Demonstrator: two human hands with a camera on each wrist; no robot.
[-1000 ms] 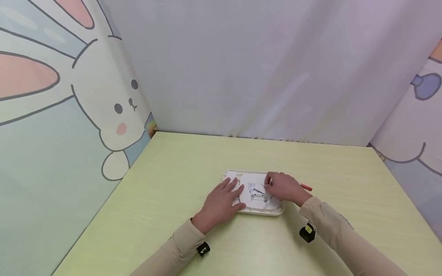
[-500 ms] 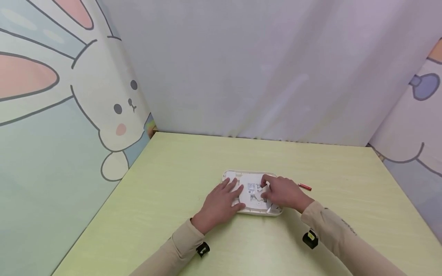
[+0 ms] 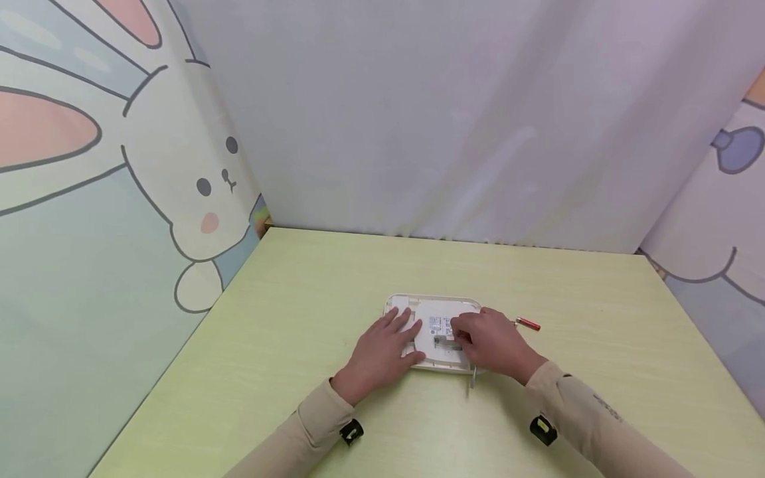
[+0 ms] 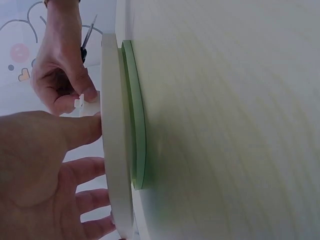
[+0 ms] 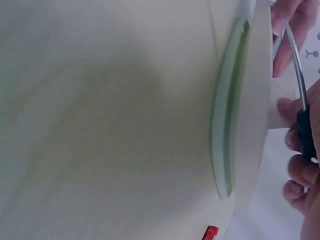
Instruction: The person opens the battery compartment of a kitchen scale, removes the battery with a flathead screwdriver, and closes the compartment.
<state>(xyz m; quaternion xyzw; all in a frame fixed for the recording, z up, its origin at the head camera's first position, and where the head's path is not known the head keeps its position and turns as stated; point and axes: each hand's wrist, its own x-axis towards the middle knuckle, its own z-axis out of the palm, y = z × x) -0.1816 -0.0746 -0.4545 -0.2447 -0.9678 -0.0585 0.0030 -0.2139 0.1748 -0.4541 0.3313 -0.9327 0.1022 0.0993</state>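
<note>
A flat white device [image 3: 430, 358] with rounded corners, a printed label and a small compartment lies underside up. My left hand [image 3: 385, 348] rests on its left part, fingers spread and straight; in the left wrist view its thumb touches the device's edge. Over the compartment, my right hand [image 3: 493, 342] pinches a small white cover [image 4: 91, 107] between thumb and finger. Its other fingers curl round the dark handle of a screwdriver [image 5: 304, 132], whose metal shaft points toward the near side in the head view. The fingers partly hide the compartment.
A red battery [image 3: 528, 324] lies on the pale green table [image 3: 335, 279], right of the device. Beneath the device shows a light green rim [image 4: 137, 120]. A grey curtain [image 3: 418, 133] and a rabbit-print cloth [image 3: 173, 179] stand around the table.
My right hand has lowered and turned with the cover over the compartment, and the screwdriver shaft now sticks out past the device's near edge. My left hand has stayed in place.
</note>
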